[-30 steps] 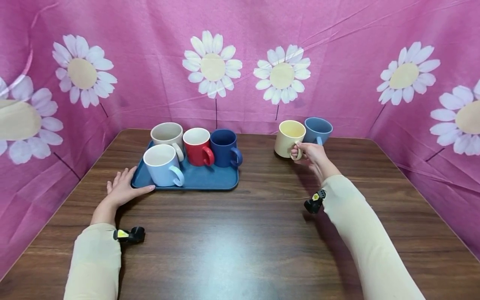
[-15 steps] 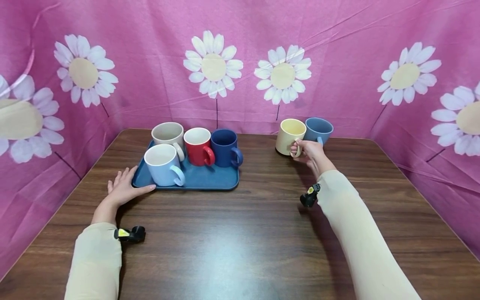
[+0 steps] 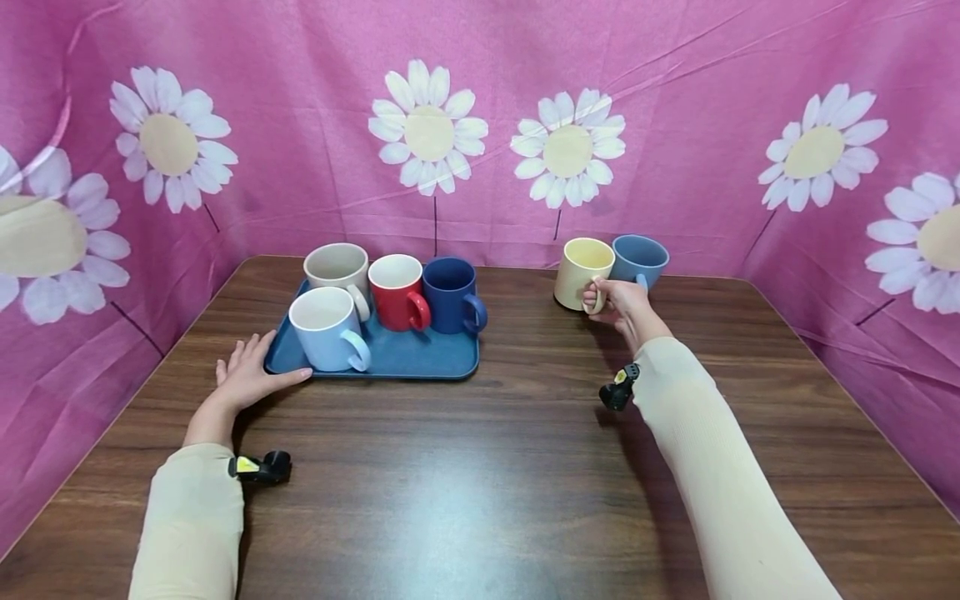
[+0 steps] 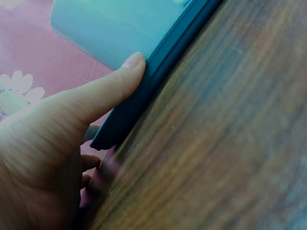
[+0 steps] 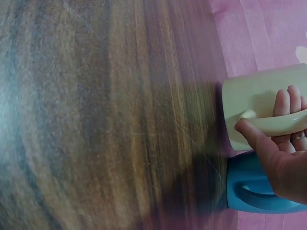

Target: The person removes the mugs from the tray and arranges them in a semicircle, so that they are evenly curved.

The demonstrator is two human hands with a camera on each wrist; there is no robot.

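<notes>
My right hand [image 3: 615, 302] grips the handle of a pale yellow mug [image 3: 579, 272] at the back right of the table; in the right wrist view the fingers [image 5: 287, 106] pass through the handle and the thumb lies on top of the yellow mug [image 5: 249, 103]. A blue mug [image 3: 639, 259] [image 5: 254, 191] stands right beside it. My left hand [image 3: 247, 379] lies flat on the table with its thumb [image 4: 103, 93] pressed against the front left rim of the dark blue tray [image 3: 420, 362] [image 4: 158, 72].
The tray holds a light blue mug [image 3: 324, 329], a beige mug [image 3: 337, 267], a red mug [image 3: 397, 292] and a navy mug [image 3: 450, 293]. Pink daisy-print cloth [image 3: 675, 125] walls the brown wooden table [image 3: 480, 467] at the back and on both sides.
The right hand and the yellow mug have shifted slightly back and to the right. The left hand and the tray have stayed put.
</notes>
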